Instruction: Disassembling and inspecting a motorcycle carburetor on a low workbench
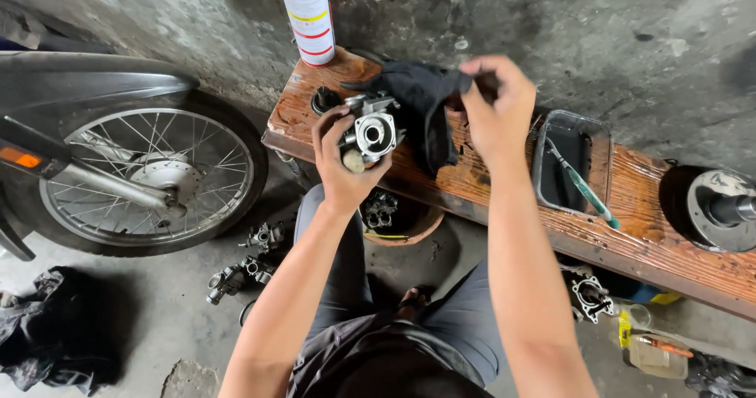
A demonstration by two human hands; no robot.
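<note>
From the head camera, looking down past the person's knees, the left hand [340, 158] is clenched around a grey metal carburetor body [372, 129], fingers wrapped round its left and lower side, thumb up beside the casting. The part is held in the air just above the near edge of the wet wooden tabletop [488, 189]. Its round bore faces up toward the camera and slightly to the right, so its long axis runs roughly from the palm up and away toward the wall.

The right hand [496, 103] is pinched shut on a black rag [421, 103], which drapes leftward and down over the top and right flank of the carburetor body. The rag therefore lies between the two hands, touching the part; the right hand sits to the right of and a little beyond the part, while the left hand is the one in direct contact with it.

On the tabletop, a red-and-white spray can [306, 12] stands upright behind the part. To the right is a dark plastic tray [551, 177] with a green-handled brush [584, 187] lying diagonally in it. A motorcycle wheel [150, 177] is at the left, and loose metal parts [244, 268] lie on the floor.
</note>
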